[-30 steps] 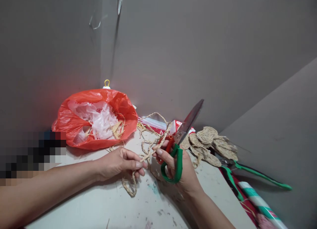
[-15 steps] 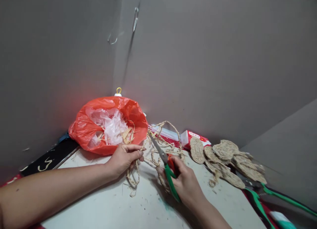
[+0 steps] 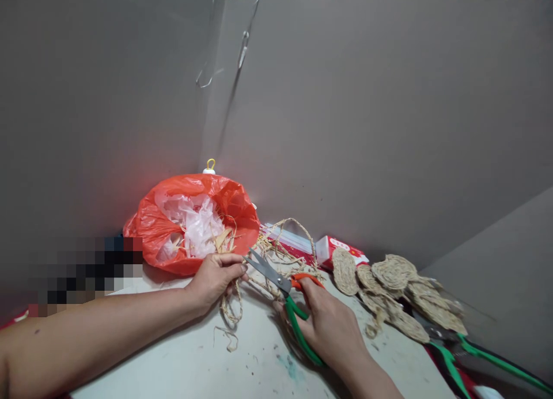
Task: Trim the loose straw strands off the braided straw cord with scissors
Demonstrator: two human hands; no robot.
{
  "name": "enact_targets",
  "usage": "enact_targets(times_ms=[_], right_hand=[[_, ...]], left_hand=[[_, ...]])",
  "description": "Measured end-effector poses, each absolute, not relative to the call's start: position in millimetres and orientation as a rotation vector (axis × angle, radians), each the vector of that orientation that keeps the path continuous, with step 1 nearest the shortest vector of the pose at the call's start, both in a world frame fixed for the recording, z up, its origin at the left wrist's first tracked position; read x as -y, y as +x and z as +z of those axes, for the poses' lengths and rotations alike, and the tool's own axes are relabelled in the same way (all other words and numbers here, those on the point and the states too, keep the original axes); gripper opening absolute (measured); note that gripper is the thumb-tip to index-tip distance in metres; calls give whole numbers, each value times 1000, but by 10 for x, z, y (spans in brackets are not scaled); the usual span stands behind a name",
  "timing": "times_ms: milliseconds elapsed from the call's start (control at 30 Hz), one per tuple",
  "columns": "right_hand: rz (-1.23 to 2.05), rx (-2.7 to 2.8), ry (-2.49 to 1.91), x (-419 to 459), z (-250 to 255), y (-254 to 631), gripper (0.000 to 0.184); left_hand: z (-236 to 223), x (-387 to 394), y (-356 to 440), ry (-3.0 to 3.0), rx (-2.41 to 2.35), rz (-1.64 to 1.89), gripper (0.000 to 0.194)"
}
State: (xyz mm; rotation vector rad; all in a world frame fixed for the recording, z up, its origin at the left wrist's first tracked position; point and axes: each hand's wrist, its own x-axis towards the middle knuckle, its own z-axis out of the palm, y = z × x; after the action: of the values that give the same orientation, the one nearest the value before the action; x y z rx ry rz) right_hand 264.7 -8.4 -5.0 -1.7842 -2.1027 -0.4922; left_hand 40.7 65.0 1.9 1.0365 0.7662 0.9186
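My left hand [image 3: 220,278] pinches a braided straw cord [image 3: 233,317], whose loop hangs down below the fingers. In my right hand [image 3: 326,318] are scissors [image 3: 280,282] with one orange and one green handle. Their blades are spread apart, and the tips reach right beside my left fingertips. More of the cord runs behind the scissors, where the blades and my right hand partly hide it.
A red plastic bag [image 3: 159,189] holding white plastic and straw scraps stands at the back left. Behind the scissors is a red-and-white packet [image 3: 343,246]. Woven straw ovals [image 3: 393,272] are piled on the right, beside green-handled shears [image 3: 447,358]. Scraps dot the white tabletop [image 3: 181,358].
The scissors have swung left and opened, bringing their tips close to my left fingertips. My left hand keeps its pinch on the cord. The camera view has tilted up slightly.
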Motion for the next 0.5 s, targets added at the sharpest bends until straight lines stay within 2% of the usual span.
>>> enact_targets(times_ms=[167, 500], right_hand=[[-660, 2100, -1722, 57, -74, 2665, 29], [-713, 2067, -1732, 47, -120, 2689, 32]], left_hand=[[0, -657, 397, 1057, -720, 905, 24], [-1, -660, 393, 1027, -718, 904, 26]])
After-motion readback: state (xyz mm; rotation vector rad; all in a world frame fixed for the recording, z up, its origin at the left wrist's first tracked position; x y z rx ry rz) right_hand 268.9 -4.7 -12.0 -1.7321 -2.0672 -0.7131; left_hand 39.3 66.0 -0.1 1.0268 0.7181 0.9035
